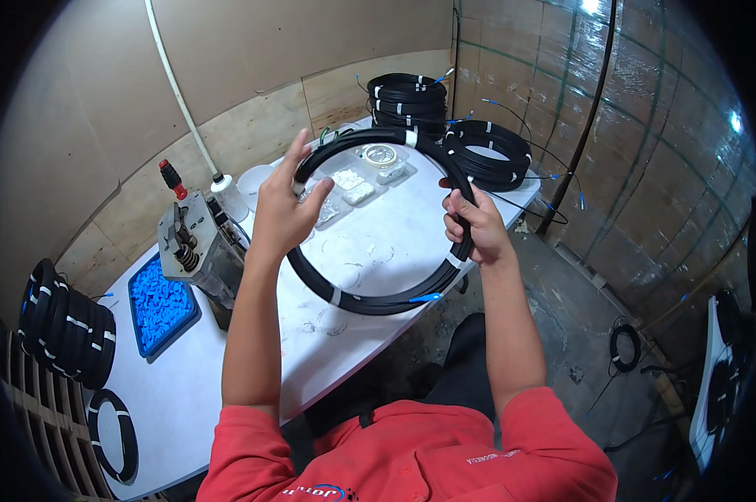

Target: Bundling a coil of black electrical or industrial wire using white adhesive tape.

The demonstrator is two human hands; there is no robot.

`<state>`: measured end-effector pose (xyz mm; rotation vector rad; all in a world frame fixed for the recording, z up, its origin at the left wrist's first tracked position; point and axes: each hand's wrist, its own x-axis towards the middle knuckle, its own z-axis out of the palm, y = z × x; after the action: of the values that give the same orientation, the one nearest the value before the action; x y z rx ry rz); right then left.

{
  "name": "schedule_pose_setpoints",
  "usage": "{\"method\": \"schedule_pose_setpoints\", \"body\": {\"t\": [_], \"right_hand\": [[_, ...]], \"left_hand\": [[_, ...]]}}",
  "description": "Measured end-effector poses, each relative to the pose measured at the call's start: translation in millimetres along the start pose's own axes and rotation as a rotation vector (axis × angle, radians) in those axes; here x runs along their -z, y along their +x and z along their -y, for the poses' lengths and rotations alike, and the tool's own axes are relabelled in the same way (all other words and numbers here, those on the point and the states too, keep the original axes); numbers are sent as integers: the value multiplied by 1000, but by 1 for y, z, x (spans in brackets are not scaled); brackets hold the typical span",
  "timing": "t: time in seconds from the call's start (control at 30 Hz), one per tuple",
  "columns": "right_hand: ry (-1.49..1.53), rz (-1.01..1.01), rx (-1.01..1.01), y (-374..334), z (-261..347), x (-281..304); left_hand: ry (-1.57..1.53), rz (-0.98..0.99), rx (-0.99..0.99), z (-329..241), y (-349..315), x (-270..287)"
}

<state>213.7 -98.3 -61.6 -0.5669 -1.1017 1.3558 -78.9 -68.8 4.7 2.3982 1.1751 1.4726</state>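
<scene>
A coil of black cable (311, 279) is held up over the white table, bound at several spots with white tape. A blue connector (425, 298) sticks out along its lower edge. My right hand (476, 226) grips the coil's right side, its fingers wrapped round the cable. At the upper left of the ring, my left hand (287, 205) has its fingers and thumb spread apart, with the cable passing between them. Whether its palm bears on the coil is hidden. Through the ring show clear containers of small white parts (353, 186) and a roll of white tape (380, 156).
Stacked black cable coils (407, 105) stand at the table's back, beside more coils (488, 156). A metal bench machine (206, 247) stands left, next to a blue tray (195, 311) of small blue parts and a bottle (227, 196). More coils (68, 326) lie at the far left.
</scene>
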Motion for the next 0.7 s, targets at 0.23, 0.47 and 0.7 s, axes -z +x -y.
{"method": "schedule_pose_setpoints", "body": {"t": [0.23,0.47,0.7], "right_hand": [[260,-128,196,13,-16,-1],[365,-171,403,10,-36,-6],[262,-261,366,2,-55,-13]], "left_hand": [[-964,-201,503,36,-70,-62],[-1424,-221,808,-19,-80,-101],[-1378,-547,747,-13,-69,-113]]}}
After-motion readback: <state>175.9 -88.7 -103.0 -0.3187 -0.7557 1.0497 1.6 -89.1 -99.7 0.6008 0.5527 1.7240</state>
